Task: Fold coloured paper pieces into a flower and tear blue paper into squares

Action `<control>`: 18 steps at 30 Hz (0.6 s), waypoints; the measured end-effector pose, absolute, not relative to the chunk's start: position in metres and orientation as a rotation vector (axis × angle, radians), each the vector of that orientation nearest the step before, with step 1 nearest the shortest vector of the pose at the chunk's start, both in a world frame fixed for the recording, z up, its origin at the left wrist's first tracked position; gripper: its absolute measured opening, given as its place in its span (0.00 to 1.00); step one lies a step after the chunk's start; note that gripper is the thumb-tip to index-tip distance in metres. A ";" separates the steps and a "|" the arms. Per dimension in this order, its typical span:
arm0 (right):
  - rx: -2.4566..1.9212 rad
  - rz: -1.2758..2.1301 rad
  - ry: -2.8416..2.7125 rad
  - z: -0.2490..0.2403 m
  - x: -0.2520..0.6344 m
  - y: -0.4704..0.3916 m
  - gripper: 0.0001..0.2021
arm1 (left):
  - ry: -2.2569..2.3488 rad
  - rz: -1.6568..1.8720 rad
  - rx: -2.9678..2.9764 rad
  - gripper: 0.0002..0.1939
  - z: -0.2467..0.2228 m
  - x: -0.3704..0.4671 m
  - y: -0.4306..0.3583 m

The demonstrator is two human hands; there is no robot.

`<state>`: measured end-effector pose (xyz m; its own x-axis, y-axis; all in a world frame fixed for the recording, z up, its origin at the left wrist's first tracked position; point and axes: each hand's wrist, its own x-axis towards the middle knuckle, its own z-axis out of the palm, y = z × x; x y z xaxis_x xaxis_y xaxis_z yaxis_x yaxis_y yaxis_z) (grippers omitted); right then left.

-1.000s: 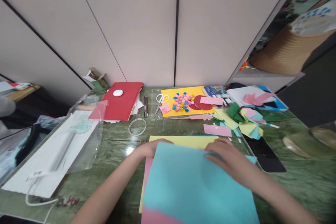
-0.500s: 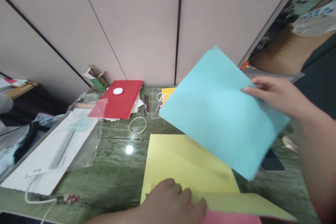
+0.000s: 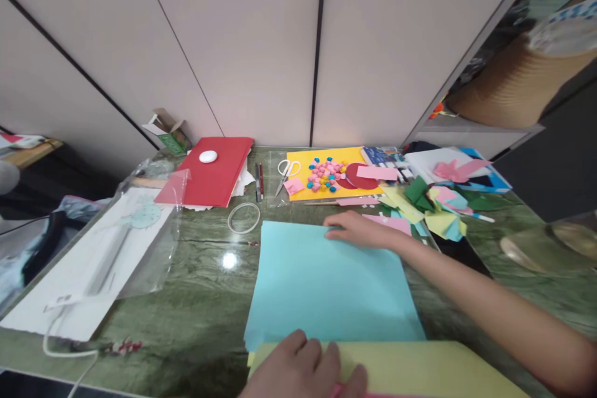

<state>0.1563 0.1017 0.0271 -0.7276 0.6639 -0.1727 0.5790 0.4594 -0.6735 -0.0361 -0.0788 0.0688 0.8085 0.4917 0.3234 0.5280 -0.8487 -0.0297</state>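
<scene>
A light blue sheet of paper [image 3: 326, 286] lies flat in front of me and covers most of the yellow paper beneath. My right hand [image 3: 359, 228] grips its far edge, the fingers close together. At the bottom, my left hand [image 3: 303, 367] is closed over folded-back paper, a yellow sheet [image 3: 410, 364] with a pink one just showing under it. That yellow sheet overlaps the near edge of the blue one. Part of my left hand is cut off by the frame.
Scissors [image 3: 285, 175] lie left of a yellow sheet [image 3: 298, 158] bearing small pink and blue paper balls [image 3: 326, 173]. Paper scraps [image 3: 420, 199] spread to the right. A red folder [image 3: 214, 171] carries a white oval object [image 3: 208, 157]. A clear ring [image 3: 243, 218] sits left of the blue sheet.
My right hand has brought the raised blue sheet down and left onto the yellow paper. The far-side items behind it are now visible. My left hand stays at the bottom on the folded-back paper.
</scene>
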 end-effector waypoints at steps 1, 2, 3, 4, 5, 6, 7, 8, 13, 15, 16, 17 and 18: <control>-1.097 1.143 -2.588 0.025 0.154 0.098 0.09 | -0.840 -0.462 -2.865 0.08 0.070 -0.035 -0.077; -1.092 1.157 -2.589 0.023 0.153 0.095 0.09 | -0.864 -0.458 -2.857 0.07 0.070 -0.035 -0.076; -1.091 1.167 -2.589 0.022 0.153 0.092 0.09 | -0.885 -0.442 -2.856 0.06 0.071 -0.034 -0.074; -1.092 1.175 -2.588 0.022 0.153 0.091 0.08 | -0.904 -0.409 -2.864 0.05 0.071 -0.034 -0.072; -1.093 1.182 -2.587 0.021 0.154 0.091 0.08 | -0.923 -0.363 -2.876 0.06 0.071 -0.033 -0.069; -1.095 1.188 -2.585 0.021 0.155 0.090 0.08 | -0.947 -0.307 -2.885 0.09 0.070 -0.033 -0.066; -1.097 1.191 -2.582 0.020 0.156 0.091 0.07 | -0.974 -0.251 -2.885 0.12 0.070 -0.033 -0.064; -1.100 1.192 -2.578 0.019 0.157 0.091 0.07 | -1.004 -0.200 -2.874 0.14 0.068 -0.034 -0.061; -1.113 1.181 -2.561 0.017 0.163 0.094 0.07 | -1.054 -0.194 -2.769 0.15 0.057 -0.036 -0.055; -1.102 1.183 -2.561 0.019 0.165 0.096 0.08 | -1.038 -0.295 -2.732 0.14 0.053 -0.038 -0.054; -1.095 1.183 -2.563 0.020 0.167 0.097 0.08 | -1.031 -0.357 -2.716 0.13 0.052 -0.039 -0.053; -1.088 1.181 -2.566 0.022 0.168 0.098 0.08 | -1.029 -0.419 -2.704 0.11 0.051 -0.040 -0.052; -1.078 1.180 -2.570 0.023 0.169 0.099 0.08 | -1.027 -0.474 -2.695 0.10 0.050 -0.042 -0.051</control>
<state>0.1690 0.0989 0.0229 -0.7406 0.6475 -0.1795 0.5582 0.4442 -0.7008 -0.0419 -0.0509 0.0498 0.7041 0.6051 0.3717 0.6756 -0.7320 -0.0879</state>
